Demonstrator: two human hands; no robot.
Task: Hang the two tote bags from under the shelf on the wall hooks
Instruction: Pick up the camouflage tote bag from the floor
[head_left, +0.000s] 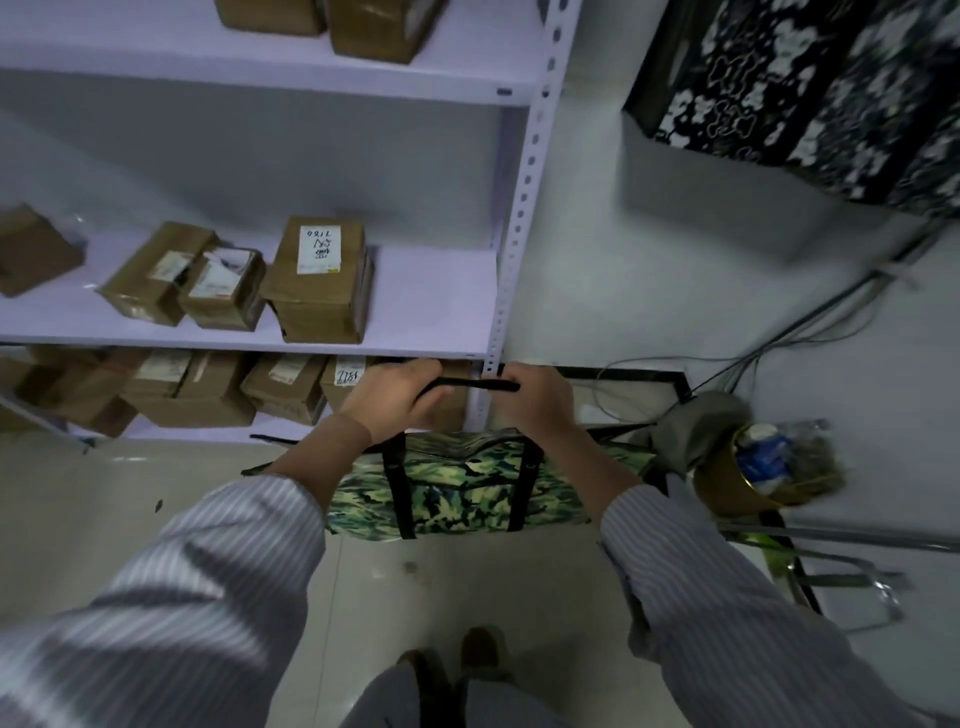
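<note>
Below the two hands: I see the green camouflage-print tote bag (457, 488) hanging from its black webbing handle (478, 385), in front of the shelf's bottom tier; I cannot tell whether its base touches the floor.
Left hand (400, 397): clenched round the handle's left end.
Right hand (535, 400): clenched round the handle's right end, just beside the shelf post.
Sleeves: grey-striped shirt cuffs (270, 519) on both forearms.
Shelf: white perforated-metal shelf unit (511, 234) behind the bag, against the wall.
Boxes: brown cardboard parcels (322, 280) with paper labels on every tier I can see.
Floor: pale glossy tiles (208, 493) underneath.
Right of the bag: a gold-rimmed bin (769, 467) holding rubbish, with grey cables (779, 332) trailing near it.
Upper right: a black-and-white flower-patterned fabric piece (810, 88) against the wall, well apart from the bag.
</note>
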